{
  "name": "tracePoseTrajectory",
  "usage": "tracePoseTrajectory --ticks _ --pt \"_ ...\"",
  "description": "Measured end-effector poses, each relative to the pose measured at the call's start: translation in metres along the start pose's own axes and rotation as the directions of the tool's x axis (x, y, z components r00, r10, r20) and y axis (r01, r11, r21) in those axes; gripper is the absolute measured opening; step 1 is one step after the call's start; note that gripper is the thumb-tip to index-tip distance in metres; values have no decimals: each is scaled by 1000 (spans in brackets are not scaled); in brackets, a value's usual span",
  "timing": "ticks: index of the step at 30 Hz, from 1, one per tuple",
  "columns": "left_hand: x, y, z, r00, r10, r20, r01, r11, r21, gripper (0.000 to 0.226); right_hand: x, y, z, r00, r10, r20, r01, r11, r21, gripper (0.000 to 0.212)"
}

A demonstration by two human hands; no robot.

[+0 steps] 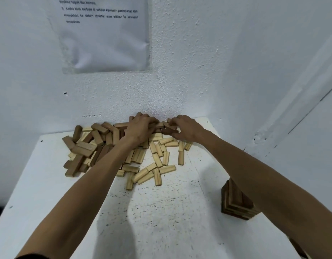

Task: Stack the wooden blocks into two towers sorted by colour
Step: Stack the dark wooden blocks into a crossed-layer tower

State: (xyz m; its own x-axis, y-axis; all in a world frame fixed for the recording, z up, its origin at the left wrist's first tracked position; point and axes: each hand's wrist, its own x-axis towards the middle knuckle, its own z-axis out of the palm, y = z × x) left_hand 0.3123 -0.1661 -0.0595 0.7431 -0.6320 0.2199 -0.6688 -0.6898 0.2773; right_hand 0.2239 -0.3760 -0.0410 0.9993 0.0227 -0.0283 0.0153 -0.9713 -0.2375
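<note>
A loose pile of wooden blocks (pixel 113 146) lies at the far side of the white table (pixel 161 212), against the wall. Darker brown blocks (pixel 83 146) gather on the left, pale ones (pixel 157 159) in the middle and right. My left hand (pixel 141 129) reaches into the top of the pile with its fingers curled down among the blocks; what it holds is hidden. My right hand (pixel 185 129) pinches a dark brown block (pixel 169 131) at the pile's far right. A stacked tower (pixel 236 200) of dark and pale layers stands at the table's right edge, partly behind my right forearm.
The table sits in a corner of white walls. A sheet of printed paper (pixel 105 34) hangs on the back wall above the pile. The near part of the table shows speckled white surface. Another dark block edge (pixel 299 247) shows at the bottom right.
</note>
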Motion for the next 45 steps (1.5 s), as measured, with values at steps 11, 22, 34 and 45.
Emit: tracePoseTrajectory --ticks 11,22,34,45 --pt "-24 -1 -18 990 -41 -133 12 977 -214 22 -16 -12 -15 999 38 -31 -36 998 48 38" --pt "-86 34 -67 969 11 -245 -78 962 -263 41 -109 -52 -71 984 -31 -174 30 999 -12 36" --pt "-240 90 -53 958 -1 -288 -113 919 -379 12 -276 -107 -8 969 11 -247 31 986 165 32" --pt "-298 110 -13 975 -116 -190 52 949 -310 6 -320 -115 54 990 18 -136 16 968 249 52"
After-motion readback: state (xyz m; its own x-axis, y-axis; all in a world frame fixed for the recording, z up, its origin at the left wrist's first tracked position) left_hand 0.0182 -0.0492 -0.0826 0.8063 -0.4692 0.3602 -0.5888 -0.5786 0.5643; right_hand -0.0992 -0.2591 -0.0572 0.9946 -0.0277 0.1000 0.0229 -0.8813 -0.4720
